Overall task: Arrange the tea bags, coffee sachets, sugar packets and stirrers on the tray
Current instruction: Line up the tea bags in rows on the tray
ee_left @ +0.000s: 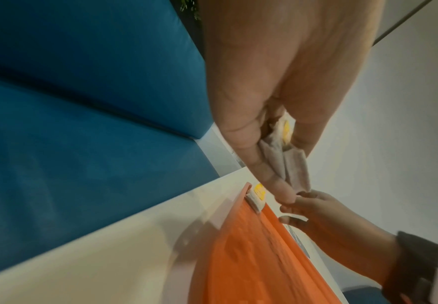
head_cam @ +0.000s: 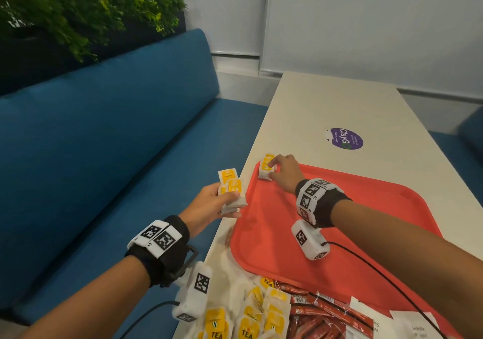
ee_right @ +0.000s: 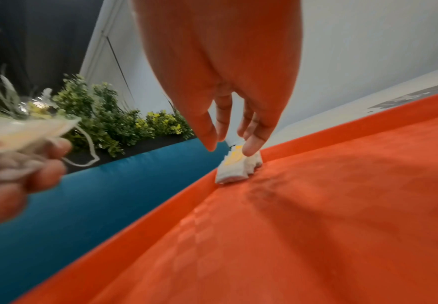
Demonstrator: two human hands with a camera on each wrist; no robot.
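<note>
Head view, my right hand (head_cam: pixel 283 174): fingers pinching a small stack of tea bags (head_cam: pixel 266 168) in the far left corner of the red tray (head_cam: pixel 366 208).
Head view, my left hand (head_cam: pixel 209 202): fingers gripping a bunch of tea bags (head_cam: pixel 231 187), held just off the tray's left edge.
Head view, near stock: loose tea bags (head_cam: pixel 248 320) and red sachets (head_cam: pixel 326 315) at the tray's near edge, on the white desk (head_cam: pixel 339 103).
Left wrist view: thumb and fingers (ee_left: pixel 241 123) clamp the bunch (ee_left: pixel 290 156) above the tray's corner.
Right wrist view: fingertips (ee_right: pixel 251 146) touch the corner stack (ee_right: pixel 238 166), which lies against the tray's rim (ee_right: pixel 316 137).
</note>
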